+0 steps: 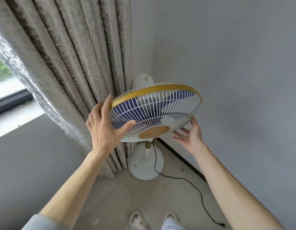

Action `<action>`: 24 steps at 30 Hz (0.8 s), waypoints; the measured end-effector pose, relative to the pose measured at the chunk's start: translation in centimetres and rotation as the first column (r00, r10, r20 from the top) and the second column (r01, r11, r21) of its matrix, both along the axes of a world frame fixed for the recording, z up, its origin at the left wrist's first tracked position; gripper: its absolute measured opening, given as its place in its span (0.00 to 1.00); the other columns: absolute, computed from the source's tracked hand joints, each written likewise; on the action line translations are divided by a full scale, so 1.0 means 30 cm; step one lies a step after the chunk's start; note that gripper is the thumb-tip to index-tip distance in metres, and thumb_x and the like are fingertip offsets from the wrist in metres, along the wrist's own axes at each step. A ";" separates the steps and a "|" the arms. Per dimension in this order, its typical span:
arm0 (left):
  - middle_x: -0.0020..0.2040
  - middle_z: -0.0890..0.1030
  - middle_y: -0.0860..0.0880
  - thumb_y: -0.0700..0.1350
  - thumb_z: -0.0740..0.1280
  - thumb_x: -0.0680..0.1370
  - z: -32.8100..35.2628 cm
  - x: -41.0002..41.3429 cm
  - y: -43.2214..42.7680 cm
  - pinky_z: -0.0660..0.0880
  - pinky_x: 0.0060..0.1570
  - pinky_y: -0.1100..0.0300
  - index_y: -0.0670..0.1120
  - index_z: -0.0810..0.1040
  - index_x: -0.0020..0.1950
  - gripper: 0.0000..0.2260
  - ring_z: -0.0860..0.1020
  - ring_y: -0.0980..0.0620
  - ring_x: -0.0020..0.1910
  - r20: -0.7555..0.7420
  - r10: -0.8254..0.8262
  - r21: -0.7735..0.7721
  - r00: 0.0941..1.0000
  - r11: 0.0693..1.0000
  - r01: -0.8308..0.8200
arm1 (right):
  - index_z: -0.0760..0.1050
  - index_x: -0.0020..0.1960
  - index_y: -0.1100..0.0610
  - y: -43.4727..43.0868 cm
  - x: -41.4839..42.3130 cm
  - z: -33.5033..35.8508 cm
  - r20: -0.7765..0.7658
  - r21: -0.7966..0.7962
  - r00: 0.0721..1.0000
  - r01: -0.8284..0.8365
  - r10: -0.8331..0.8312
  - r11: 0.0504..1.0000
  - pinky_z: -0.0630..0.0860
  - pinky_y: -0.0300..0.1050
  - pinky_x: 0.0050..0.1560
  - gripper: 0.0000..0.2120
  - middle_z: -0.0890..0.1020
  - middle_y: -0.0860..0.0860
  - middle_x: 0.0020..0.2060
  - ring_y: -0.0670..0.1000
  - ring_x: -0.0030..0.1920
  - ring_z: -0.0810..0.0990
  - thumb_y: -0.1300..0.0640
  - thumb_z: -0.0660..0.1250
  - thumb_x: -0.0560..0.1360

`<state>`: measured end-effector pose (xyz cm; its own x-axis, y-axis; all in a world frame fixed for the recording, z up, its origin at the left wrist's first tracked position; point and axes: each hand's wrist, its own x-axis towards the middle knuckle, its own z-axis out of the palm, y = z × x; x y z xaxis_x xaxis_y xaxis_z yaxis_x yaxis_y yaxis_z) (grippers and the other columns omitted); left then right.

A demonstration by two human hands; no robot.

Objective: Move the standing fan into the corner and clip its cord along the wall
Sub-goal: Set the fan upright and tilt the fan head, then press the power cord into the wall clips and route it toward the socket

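- We see the standing fan (154,112) in the corner: white wire grille, yellow rim, blue blades, head tilted towards us, round white base on the floor.
- Its black cord (180,178) trails loose across the floor to the right, ending in what seems a plug.

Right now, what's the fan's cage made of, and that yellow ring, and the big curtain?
The fan's cage looks like thin metal wire coated glossy white: many fine, evenly spaced spokes. The yellow ring around it seems smooth, slightly shiny plastic, though painted metal is possible. The curtain is woven cloth, matte beige with a darker leafy pattern, hanging in soft folds.
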<state>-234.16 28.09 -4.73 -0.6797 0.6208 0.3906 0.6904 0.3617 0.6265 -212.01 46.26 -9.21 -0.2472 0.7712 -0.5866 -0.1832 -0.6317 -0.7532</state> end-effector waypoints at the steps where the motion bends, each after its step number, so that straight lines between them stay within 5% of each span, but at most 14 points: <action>1: 0.73 0.63 0.43 0.74 0.67 0.63 -0.026 -0.005 -0.026 0.58 0.71 0.41 0.59 0.54 0.78 0.49 0.61 0.44 0.73 0.061 0.011 0.036 0.998 0.999 -0.013 | 0.64 0.69 0.42 -0.006 0.007 -0.012 0.010 0.022 1.000 0.005 -0.005 1.000 0.69 0.69 0.65 0.21 0.73 0.59 0.64 0.66 0.62 0.77 0.38 0.58 0.78; 5: 0.76 0.57 0.47 0.69 0.76 0.61 -0.161 0.047 -0.110 0.57 0.74 0.43 0.56 0.49 0.79 0.56 0.58 0.48 0.76 0.383 0.153 0.152 0.911 0.962 -0.225 | 0.64 0.68 0.41 -0.044 0.068 -0.065 0.046 0.085 0.998 -0.043 0.039 0.995 0.69 0.66 0.67 0.21 0.71 0.56 0.68 0.63 0.61 0.77 0.38 0.61 0.77; 8: 0.76 0.57 0.44 0.66 0.78 0.60 -0.264 0.130 -0.183 0.60 0.74 0.47 0.54 0.50 0.79 0.56 0.60 0.47 0.75 0.604 0.221 0.053 0.766 0.948 -0.314 | 0.63 0.72 0.44 -0.084 0.093 -0.099 0.050 0.089 0.997 -0.057 0.053 0.994 0.69 0.61 0.68 0.24 0.71 0.56 0.69 0.60 0.63 0.77 0.40 0.61 0.78; 14: 0.73 0.66 0.41 0.60 0.75 0.69 -0.468 0.404 -0.163 0.65 0.69 0.46 0.48 0.61 0.77 0.42 0.64 0.43 0.72 0.564 0.221 -0.347 0.796 0.938 -0.015 | 0.60 0.77 0.52 -0.141 0.258 -0.229 0.108 0.096 0.988 -0.120 0.110 0.988 0.67 0.58 0.71 0.30 0.70 0.55 0.72 0.56 0.68 0.73 0.43 0.62 0.79; 18: 0.69 0.70 0.42 0.59 0.73 0.71 -0.620 0.549 -0.067 0.68 0.67 0.46 0.49 0.66 0.73 0.35 0.68 0.43 0.67 0.564 0.106 -0.488 0.819 0.843 0.227 | 0.66 0.72 0.48 -0.182 0.370 -0.392 0.264 0.114 0.955 -0.172 0.137 0.978 0.67 0.56 0.71 0.36 0.74 0.48 0.69 0.50 0.67 0.74 0.34 0.66 0.69; 24: 0.72 0.67 0.41 0.52 0.71 0.74 -0.801 0.684 0.042 0.64 0.65 0.55 0.49 0.65 0.74 0.31 0.64 0.44 0.71 0.601 0.151 -0.602 0.785 0.731 0.320 | 0.67 0.72 0.50 -0.223 0.516 -0.614 0.359 0.019 0.908 -0.240 0.217 0.971 0.69 0.45 0.64 0.26 0.75 0.49 0.68 0.46 0.62 0.74 0.43 0.65 0.78</action>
<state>-213.63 29.33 -28.77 -0.5416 0.6111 -0.5772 0.3251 0.7855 0.5266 -196.54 39.57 -27.63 -0.2072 0.7558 -0.6212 0.2443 -0.5748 -0.7809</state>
